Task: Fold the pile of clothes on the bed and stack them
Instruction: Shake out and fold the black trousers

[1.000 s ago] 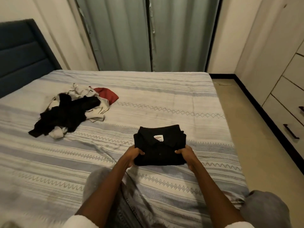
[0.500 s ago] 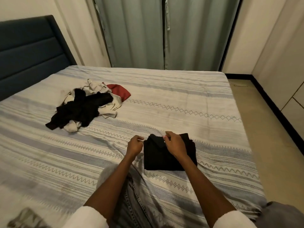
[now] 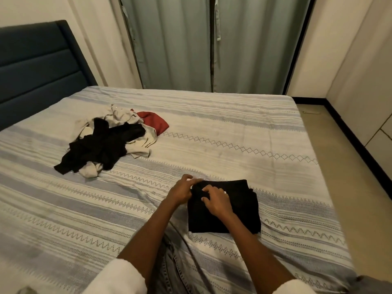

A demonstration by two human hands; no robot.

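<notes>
Head view, read from left to right. At ten o'clock we see the headboard (image 3: 36, 66); below it, toward nine o'clock on the bed (image 3: 222, 128), lies the unfolded pile (image 3: 106, 145) of black and cream garments, with a red garment (image 3: 153, 122) touching its far right edge. Toward five o'clock lies the folded black shirt (image 3: 237, 211), flat on the striped cover and well apart from the pile. Our left hand (image 3: 182, 192) sits at the shirt's far left corner, fingers curled onto the cloth; whether they pinch the edge or merely press it we cannot tell, as motion blurs them. Our right hand (image 3: 215, 201) rests on top of the shirt, fingers bent and slightly spread, tips pressing the fabric, and holds nothing that we can make out.

Risks, as we judge them: the hands work only the far left corner, so a tug there could drag the upper layers askew and open the fold along the right side, where the layers already look uneven. The rumpled cover beneath may also let the bundle tilt once later garments are stacked on it.
</notes>
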